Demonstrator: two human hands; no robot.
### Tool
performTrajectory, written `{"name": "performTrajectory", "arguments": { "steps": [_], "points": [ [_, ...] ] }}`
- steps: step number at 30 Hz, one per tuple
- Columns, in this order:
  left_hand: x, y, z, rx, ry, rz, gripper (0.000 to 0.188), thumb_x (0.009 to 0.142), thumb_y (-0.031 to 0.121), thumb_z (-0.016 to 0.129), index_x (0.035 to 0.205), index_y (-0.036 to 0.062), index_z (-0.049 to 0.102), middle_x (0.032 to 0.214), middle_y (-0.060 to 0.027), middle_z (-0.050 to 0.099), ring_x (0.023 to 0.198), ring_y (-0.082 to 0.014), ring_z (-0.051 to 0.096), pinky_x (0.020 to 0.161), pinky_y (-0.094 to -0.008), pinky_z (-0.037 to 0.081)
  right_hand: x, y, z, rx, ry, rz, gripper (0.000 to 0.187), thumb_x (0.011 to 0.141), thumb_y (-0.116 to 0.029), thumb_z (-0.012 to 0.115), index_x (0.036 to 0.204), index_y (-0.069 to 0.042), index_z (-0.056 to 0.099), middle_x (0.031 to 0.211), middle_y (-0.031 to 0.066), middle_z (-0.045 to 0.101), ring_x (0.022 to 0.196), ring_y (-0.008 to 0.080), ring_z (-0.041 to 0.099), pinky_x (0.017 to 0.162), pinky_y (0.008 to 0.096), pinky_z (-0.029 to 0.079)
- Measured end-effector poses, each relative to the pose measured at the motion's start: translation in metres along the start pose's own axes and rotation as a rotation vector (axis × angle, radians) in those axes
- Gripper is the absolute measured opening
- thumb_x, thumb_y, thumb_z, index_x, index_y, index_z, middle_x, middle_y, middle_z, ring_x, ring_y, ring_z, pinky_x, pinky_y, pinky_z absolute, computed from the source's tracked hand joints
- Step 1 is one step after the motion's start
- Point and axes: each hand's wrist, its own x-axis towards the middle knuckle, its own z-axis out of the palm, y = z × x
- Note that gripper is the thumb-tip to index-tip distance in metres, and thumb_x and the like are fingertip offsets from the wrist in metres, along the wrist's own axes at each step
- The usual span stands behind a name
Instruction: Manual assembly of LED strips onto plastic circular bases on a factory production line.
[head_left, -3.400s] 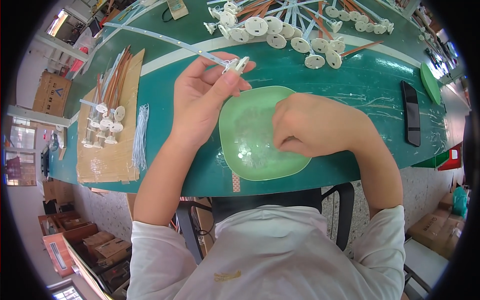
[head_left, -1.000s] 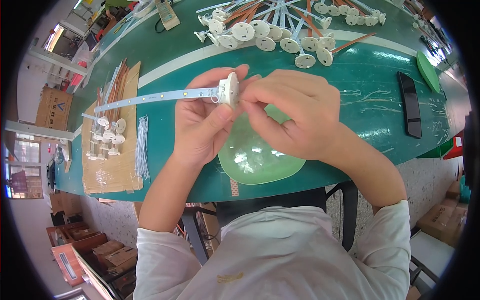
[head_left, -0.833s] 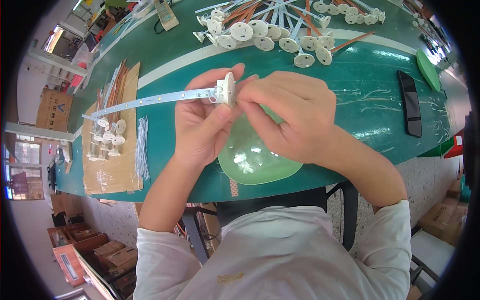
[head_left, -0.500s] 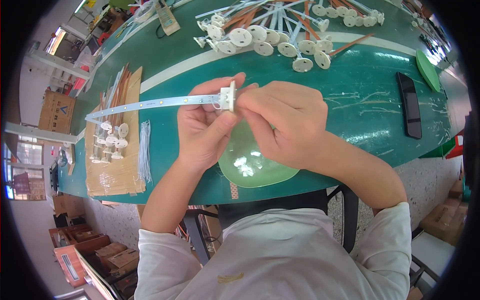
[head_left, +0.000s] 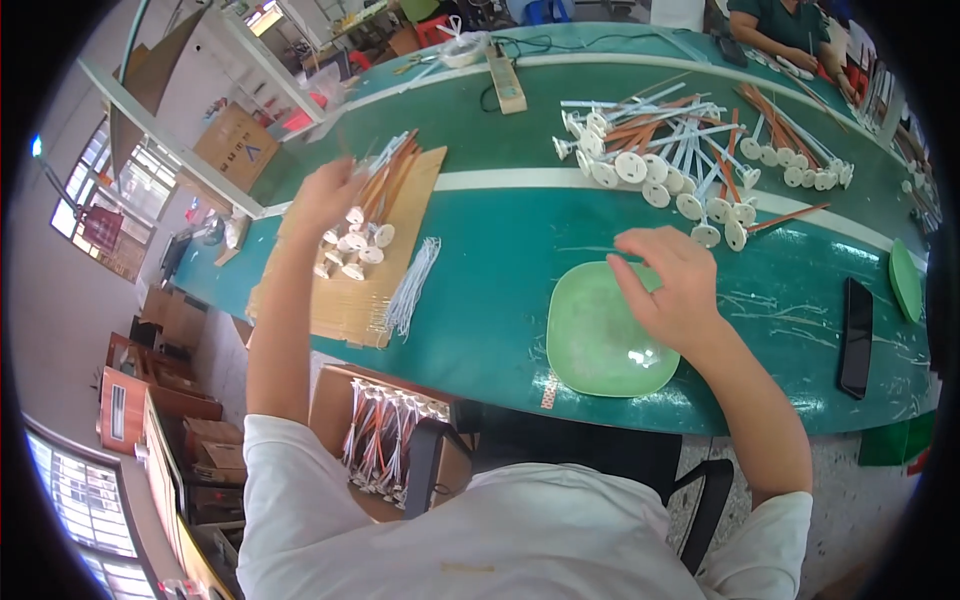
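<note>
My left hand (head_left: 322, 195) reaches out to the far left, beside the upper part of a bundle of LED strips (head_left: 385, 185) with round white end caps (head_left: 352, 242). The bundle lies on a flat cardboard sheet (head_left: 425, 200). Blur hides the fingers of that hand, so I cannot make out whether anything is in them. My right hand (head_left: 675, 290) hovers over the right side of a shallow light green dish (head_left: 590, 330). Its thumb and fingers are apart, with nothing between them.
White ties (head_left: 412, 285) lie at the cardboard's right edge. Farther back are heaps of capped strips (head_left: 660, 150). At right are a black phone (head_left: 856, 340) and a green lid-like piece (head_left: 905, 280). Below the table edge stands a box of strips (head_left: 385, 430). Another person (head_left: 785, 30) sits opposite.
My hands have parted. The left one went far left to the cardboard, and the capped LED strip between them is no longer seen there. My right hand opened; the view shifted.
</note>
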Motion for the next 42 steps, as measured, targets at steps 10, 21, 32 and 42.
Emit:
{"name": "performTrajectory", "arguments": {
  "steps": [10,21,32,42],
  "points": [
    [-0.009,-0.087,0.005,0.437,-0.182,-0.262,0.055,0.089,0.048,0.051,0.105,-0.0012,0.069,0.107,-0.0285,0.066,0.107,-0.0419,0.062,0.095,-0.0470,0.047,0.002,-0.001,0.001,0.016,-0.056,-0.075,0.014,0.072,0.001,0.075,0.083,-0.002,0.067,0.084,0.0109,0.070,0.072,0.0267,0.067,0.062,0.0340,0.053],
    [-0.049,0.005,0.038,0.353,-0.133,-0.108,0.039,0.085,0.045,0.063,0.099,0.0095,0.073,0.118,-0.0195,0.064,0.104,-0.0370,0.063,0.090,-0.0458,0.050,0.000,-0.002,0.004,0.015,-0.062,-0.094,0.014,0.070,0.002,0.074,0.082,-0.001,0.066,0.084,0.0108,0.070,0.072,0.0265,0.067,0.061,0.0343,0.053],
    [-0.044,-0.004,0.018,0.460,-0.259,0.218,0.046,0.080,0.029,0.070,0.121,0.0102,0.061,0.133,-0.0175,0.056,0.108,-0.0373,0.061,0.092,-0.0465,0.050,-0.005,0.004,0.005,0.070,-0.098,-0.124,0.013,0.071,-0.003,0.075,0.080,-0.004,0.066,0.084,0.0082,0.069,0.071,0.0254,0.066,0.062,0.0347,0.054],
    [-0.012,0.181,0.067,-0.015,0.155,0.660,0.044,0.083,0.031,0.070,0.119,0.0082,0.062,0.116,-0.0138,0.066,0.103,-0.0348,0.064,0.087,-0.0432,0.051,-0.008,0.002,0.004,0.035,-0.139,-0.170,0.010,0.074,-0.007,0.074,0.079,-0.006,0.065,0.084,0.0052,0.069,0.071,0.0232,0.066,0.059,0.0338,0.054]
  ]
}}
